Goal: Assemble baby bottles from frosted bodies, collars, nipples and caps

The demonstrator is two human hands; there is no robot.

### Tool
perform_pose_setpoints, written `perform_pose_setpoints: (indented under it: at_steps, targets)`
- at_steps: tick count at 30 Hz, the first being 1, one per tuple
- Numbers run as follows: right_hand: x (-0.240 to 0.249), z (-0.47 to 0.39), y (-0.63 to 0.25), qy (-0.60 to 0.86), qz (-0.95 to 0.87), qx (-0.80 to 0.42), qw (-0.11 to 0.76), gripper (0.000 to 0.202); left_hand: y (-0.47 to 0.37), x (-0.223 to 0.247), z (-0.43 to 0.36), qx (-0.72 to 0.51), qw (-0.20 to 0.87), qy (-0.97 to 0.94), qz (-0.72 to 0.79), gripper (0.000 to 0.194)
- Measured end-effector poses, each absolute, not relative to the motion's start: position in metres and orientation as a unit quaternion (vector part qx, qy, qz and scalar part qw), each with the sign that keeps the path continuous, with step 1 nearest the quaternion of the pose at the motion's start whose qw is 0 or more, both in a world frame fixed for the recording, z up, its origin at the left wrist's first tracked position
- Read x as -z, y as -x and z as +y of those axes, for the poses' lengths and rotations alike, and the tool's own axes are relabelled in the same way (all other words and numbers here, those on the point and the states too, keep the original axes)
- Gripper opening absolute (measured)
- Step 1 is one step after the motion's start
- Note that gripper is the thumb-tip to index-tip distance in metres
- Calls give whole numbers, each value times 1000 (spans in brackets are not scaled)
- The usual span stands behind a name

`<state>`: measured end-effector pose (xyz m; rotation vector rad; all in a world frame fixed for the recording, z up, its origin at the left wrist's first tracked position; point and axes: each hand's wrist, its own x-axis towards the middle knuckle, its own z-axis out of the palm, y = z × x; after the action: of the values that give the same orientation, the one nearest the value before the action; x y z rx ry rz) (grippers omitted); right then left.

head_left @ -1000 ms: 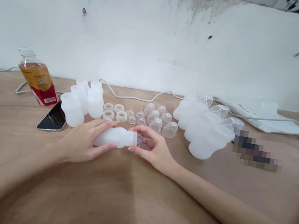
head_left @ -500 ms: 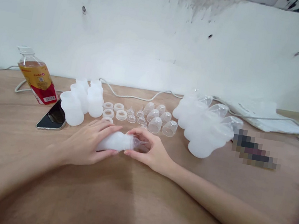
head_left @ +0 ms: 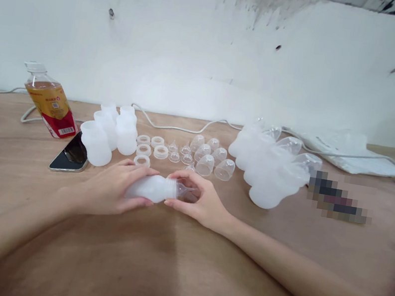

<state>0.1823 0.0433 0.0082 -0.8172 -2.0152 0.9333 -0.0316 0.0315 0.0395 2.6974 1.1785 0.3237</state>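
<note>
- Table point(head_left: 131, 273): wooden, under both hands.
- Left hand point(head_left: 111, 189): gripping the bottle point(head_left: 154, 190) by its body.
- Right hand point(head_left: 207, 202): fingers curled round the bottle's neck end.
- Bottle: tipped sideways between the hands.
- Clear caps point(head_left: 204, 165): beyond the right hand.
- Nipple point(head_left: 182, 190): at the bottle's neck, pointing right.

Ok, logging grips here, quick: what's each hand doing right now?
Left hand: holding the white bottle.
Right hand: holding its neck, curled around the clear nipple.

Left fingers point(head_left: 142, 171) partly hide the held bottle point(head_left: 155, 188); pixelation blurs an item point(head_left: 336, 199).
</note>
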Motion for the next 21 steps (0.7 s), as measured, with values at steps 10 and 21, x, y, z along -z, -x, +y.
perform_pose_setpoints:
  at_steps: [10,21]
  targets:
    - [-7,42,-181,316,-785,-369,384,35,30,-46,28,-92,96,-912,387,43]
    - [-6,44,-182,318,-777,-381,388,36,27,-47,27,-118,91,-900,409,45]
